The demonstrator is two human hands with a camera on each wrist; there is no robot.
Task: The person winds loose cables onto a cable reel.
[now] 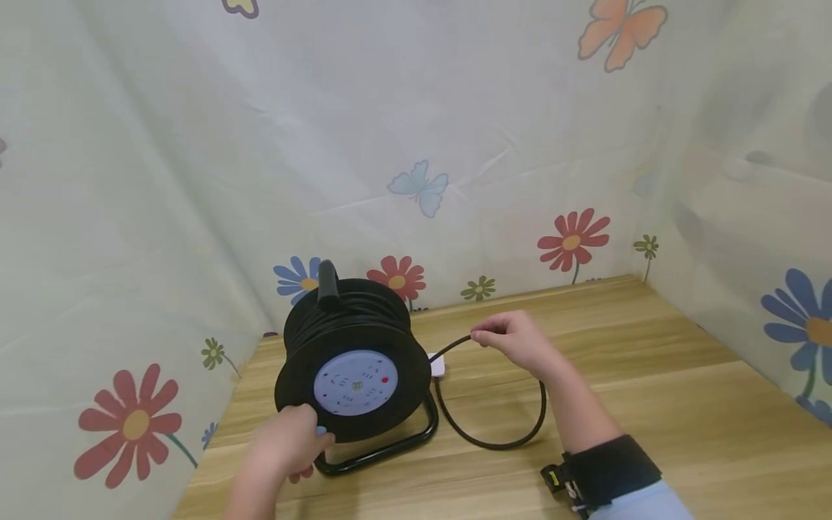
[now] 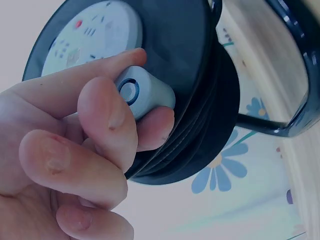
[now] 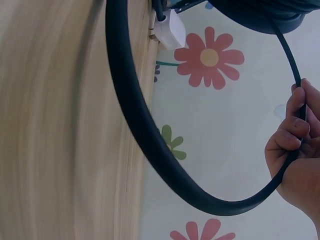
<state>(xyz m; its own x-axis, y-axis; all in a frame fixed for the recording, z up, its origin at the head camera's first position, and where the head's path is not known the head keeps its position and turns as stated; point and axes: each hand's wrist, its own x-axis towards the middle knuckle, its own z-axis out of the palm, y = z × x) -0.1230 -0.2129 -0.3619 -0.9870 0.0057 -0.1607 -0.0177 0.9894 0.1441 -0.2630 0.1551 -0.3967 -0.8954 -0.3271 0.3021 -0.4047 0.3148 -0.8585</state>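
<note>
A black cable reel (image 1: 416, 379) with a pale round socket panel (image 1: 344, 397) stands on the table, thick turns of black cable wound on its drum. My left hand (image 1: 286, 440) is at the reel's lower front, its fingers pinching the pale blue-grey crank knob (image 2: 157, 92) on the outer disc. Off to the right, my right hand (image 1: 520, 343) pinches the loose black cable (image 1: 490, 446) between thumb and fingers. From there the cable hangs in a loop back to a white plug (image 3: 171, 32) beside the reel.
The reel rests on a black tubular stand (image 1: 390, 453) and has a carrying handle (image 1: 328, 285) on top. Under it lies a wood-grain table (image 1: 656, 404). A white curtain (image 1: 494, 238) printed with flowers and butterflies surrounds the back and sides.
</note>
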